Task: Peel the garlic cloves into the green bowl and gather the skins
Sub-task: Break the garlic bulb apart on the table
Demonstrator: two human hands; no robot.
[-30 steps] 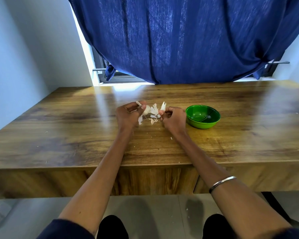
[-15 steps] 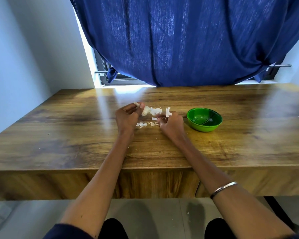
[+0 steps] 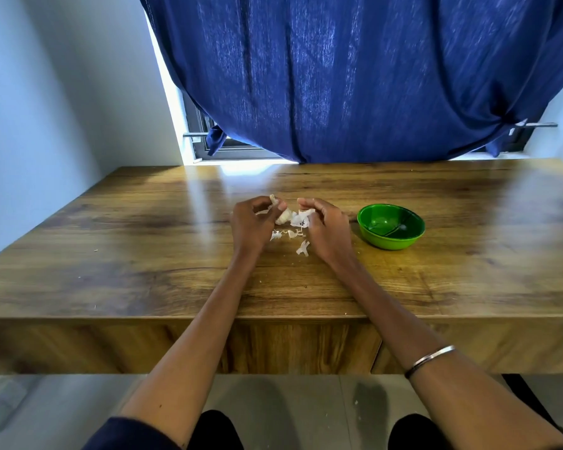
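Wooden tabletop (image 3: 143, 271) carries a green bowl (image 3: 390, 226) right of centre. Left hand (image 3: 252, 224) pinches a garlic clove (image 3: 281, 217); right hand (image 3: 325, 230) curls round papery skins (image 3: 301, 217) (more scraps (image 3: 303, 248) lie between the wrists).

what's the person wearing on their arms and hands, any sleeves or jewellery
Both forearms are bare. A dark navy sleeve ends near the left elbow at the bottom edge of the view. A thin silver metal bangle circles the right forearm above the wrist. The left hand and right hand wear no gloves; no rings show, though the fingers are small in this view.
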